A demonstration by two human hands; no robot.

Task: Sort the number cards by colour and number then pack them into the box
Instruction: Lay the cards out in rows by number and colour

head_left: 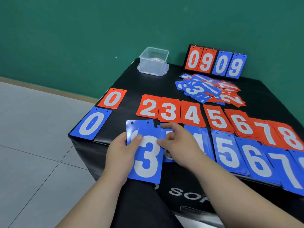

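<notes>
1. At the tabletop's (148, 83) near edge, the left hand (120, 152) pinches the blue 3 card (148, 158); the right hand (181, 145) curls over the neighbouring blue pile (169, 159), grip unclear.
2. The card is likely light, stiff and slick: pinch its edges.

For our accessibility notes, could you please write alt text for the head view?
The left hand and right hand hold a blue 3 over a black table, where red cards 2 to 8 and blue cards lie in numbered rows. Behind sit an unsorted pile, a clear box and a scoreboard.
</notes>
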